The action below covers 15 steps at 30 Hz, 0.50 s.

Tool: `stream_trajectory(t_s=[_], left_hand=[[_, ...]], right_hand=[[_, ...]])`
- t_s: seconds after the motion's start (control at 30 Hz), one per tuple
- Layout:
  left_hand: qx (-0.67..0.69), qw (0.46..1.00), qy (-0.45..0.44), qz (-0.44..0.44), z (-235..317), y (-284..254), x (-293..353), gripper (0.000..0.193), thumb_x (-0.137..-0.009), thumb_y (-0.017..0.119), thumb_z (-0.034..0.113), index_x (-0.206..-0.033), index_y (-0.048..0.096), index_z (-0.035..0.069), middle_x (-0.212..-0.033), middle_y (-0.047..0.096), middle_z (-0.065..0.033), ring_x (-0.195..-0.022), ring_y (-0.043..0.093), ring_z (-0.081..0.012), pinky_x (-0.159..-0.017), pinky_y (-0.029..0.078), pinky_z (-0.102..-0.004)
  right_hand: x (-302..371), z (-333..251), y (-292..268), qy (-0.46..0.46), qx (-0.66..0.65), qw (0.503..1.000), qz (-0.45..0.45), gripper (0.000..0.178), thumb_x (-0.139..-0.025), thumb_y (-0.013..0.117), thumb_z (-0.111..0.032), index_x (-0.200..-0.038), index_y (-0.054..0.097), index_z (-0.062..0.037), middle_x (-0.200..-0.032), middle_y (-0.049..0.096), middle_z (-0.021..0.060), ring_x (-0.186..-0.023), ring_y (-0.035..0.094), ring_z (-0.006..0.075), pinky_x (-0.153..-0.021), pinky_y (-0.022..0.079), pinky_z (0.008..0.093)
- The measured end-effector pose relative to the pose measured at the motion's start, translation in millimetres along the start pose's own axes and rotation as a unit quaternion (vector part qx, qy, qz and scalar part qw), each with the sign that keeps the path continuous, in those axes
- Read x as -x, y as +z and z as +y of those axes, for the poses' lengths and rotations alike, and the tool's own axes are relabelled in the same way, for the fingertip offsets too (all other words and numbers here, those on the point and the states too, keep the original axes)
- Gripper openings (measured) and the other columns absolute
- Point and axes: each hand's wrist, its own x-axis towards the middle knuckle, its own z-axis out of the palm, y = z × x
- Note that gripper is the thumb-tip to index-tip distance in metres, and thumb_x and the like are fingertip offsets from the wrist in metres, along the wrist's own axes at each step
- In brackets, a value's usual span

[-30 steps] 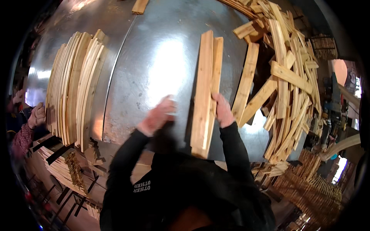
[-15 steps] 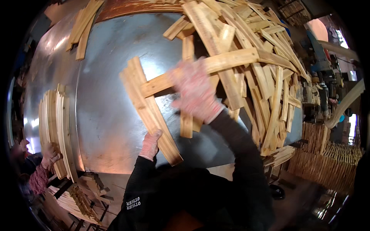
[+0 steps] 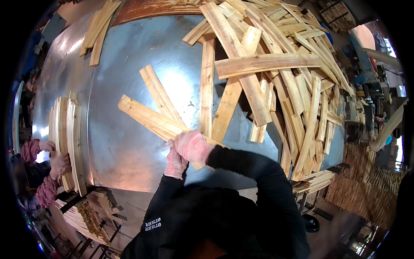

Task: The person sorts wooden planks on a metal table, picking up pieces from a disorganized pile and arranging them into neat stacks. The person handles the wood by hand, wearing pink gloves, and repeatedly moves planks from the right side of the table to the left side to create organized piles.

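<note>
Both of my hands wear pale pink-and-white gloves and meet near the table's front edge. My left hand (image 3: 175, 162) is closed at the underside of a few wooden slats. Just beside it, my right hand (image 3: 192, 145) wraps over the top of the same slats. One wooden slat (image 3: 144, 114) slants to the far left out of my grip. A second slat (image 3: 160, 91) points farther away, crossing under the first near my fingers. Their near ends are partly covered by my hands, and exactly how many slats I grip is hidden.
A large heap of loose slats (image 3: 258, 103) covers the right of the metal table (image 3: 125, 142). At the left, a co-worker's hands (image 3: 58, 162) touch an upright row of slats (image 3: 69, 129). A few slats (image 3: 99, 32) lie at the far left.
My right hand has left a slat on the heap, which now lies farther right, and has come back to my left hand. The slats in my left hand have fanned apart.
</note>
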Motion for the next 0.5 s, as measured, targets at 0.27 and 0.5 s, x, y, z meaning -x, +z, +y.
stream_trajectory(t_s=[0.27,0.5], left_hand=[[-0.073,0.994,-0.019,0.074,3,1,-11,0.03,-0.097,0.066,0.007,-0.124,0.057,0.002,-0.115,0.066,-0.009,-0.109,0.065,-0.0231,-0.102,0.053,-0.0395],[-0.04,0.999,-0.022,0.012,24,-29,-9,0.043,-0.099,0.063,0.017,-0.136,0.05,0.001,-0.128,0.061,-0.0128,-0.119,0.06,-0.027,-0.106,0.05,-0.0403]], right_hand=[[-4,182,-142,0.615,0.025,0.671,0.414,0.114,-0.084,0.067,-0.063,-0.158,0.009,0.0,-0.155,0.028,0.0342,-0.13,0.048,0.0415,-0.117,0.036,0.0481],[-45,105,-73,0.28,-0.038,0.826,0.488,0.075,-0.083,0.064,-0.017,-0.154,0.039,-0.0131,-0.16,0.032,0.0165,-0.136,0.046,0.0322,-0.092,0.053,0.0329]])
